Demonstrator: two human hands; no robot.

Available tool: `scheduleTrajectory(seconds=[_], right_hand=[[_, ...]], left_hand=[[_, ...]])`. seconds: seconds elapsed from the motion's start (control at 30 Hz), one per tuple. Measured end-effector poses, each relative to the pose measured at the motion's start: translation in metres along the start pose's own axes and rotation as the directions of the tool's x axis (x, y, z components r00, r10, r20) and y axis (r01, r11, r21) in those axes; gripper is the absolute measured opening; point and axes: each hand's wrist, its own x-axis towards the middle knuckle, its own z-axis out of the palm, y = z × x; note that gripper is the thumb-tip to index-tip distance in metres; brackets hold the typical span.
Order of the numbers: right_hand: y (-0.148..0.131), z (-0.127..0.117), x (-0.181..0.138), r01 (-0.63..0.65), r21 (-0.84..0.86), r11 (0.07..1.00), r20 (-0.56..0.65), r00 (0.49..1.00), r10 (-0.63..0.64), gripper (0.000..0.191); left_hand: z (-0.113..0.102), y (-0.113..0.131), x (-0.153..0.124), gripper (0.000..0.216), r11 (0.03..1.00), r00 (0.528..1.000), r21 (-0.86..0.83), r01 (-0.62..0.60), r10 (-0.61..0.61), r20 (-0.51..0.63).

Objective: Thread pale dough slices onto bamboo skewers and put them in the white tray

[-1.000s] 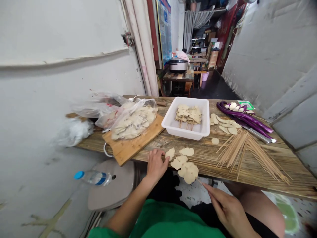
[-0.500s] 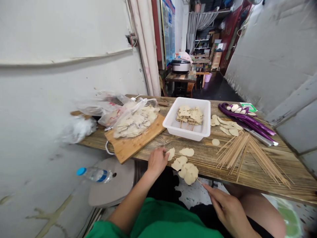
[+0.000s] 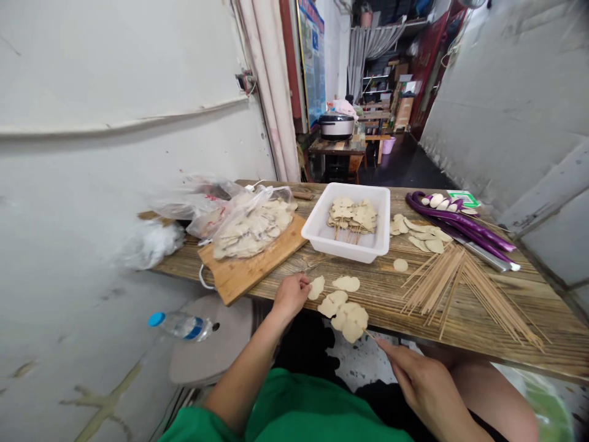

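Note:
My right hand (image 3: 411,374) pinches the bare end of a thin wooden skewer (image 3: 369,334) over the table's front edge. Several pale, thin food slices (image 3: 353,322) are threaded along that skewer, overlapping one another; their exact kind I cannot tell. The fingertips of my left hand (image 3: 291,296) are closed at the left edge of a separate pale slice (image 3: 316,287) near the skewer's far end. Another loose slice (image 3: 346,283) lies flat just beyond the threaded ones. The skewer's far tip is hidden.
A white plastic tub (image 3: 317,240) holds finished skewers. To its left, a bag of slices (image 3: 255,224) rests on a cutting board (image 3: 239,277). At right lie bare skewers (image 3: 437,282), more slices (image 3: 426,236), a knife (image 3: 490,259) and purple eggplants (image 3: 464,226). A bottle (image 3: 184,325) lies on a stool.
Both hands keep almost the same position, with the skewer and slices between them. The view has shifted slightly.

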Motion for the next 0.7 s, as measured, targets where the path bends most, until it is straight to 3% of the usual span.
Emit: scheduleTrajectory(seconds=[0.37, 0.7], right_hand=[[0.010, 0.012, -0.009, 0.022, 0.043, 0.999, -0.098, 0.995, -0.017, 0.040], [0.013, 0.015, -0.011, 0.039, 0.062, 0.997, -0.139, 0.990, -0.030, 0.040]], left_hand=[[-0.006, 0.008, 0.002, 0.012, 0.995, 0.999, 0.095, 0.042, -0.042, -0.008], [0.003, 0.000, 0.006, 0.006, 0.999, 0.999, -0.027, 0.043, -0.043, 0.005]])
